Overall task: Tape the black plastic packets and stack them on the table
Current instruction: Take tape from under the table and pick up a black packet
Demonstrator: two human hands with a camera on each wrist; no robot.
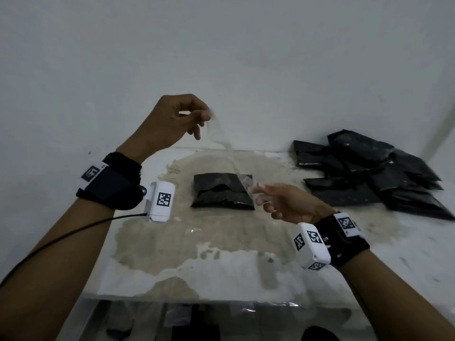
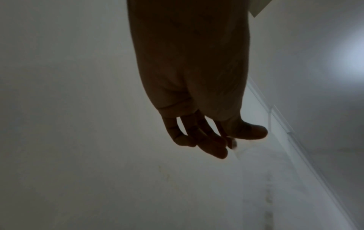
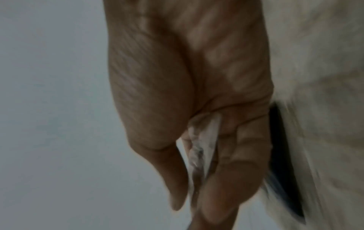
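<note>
A strip of clear tape point(image 1: 222, 143) is being held stretched above a single black packet point(image 1: 222, 191), which is lying on the worn table point(image 1: 221, 242). The strip's upper end is being pinched by the raised left hand point(image 1: 170, 121) between thumb and forefinger; its lower end is being pinched by the right hand point(image 1: 283, 203) just beside the packet's right edge. A pile of black packets point(image 1: 374, 173) is lying well apart, at the table's far right, against the white wall point(image 1: 221, 57).

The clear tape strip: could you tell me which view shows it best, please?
The head view: the tape stretches whole between the left hand and the right hand. The right wrist view shows only a blurred end between fingers; the left wrist view, a faint end at the fingertips.
</note>
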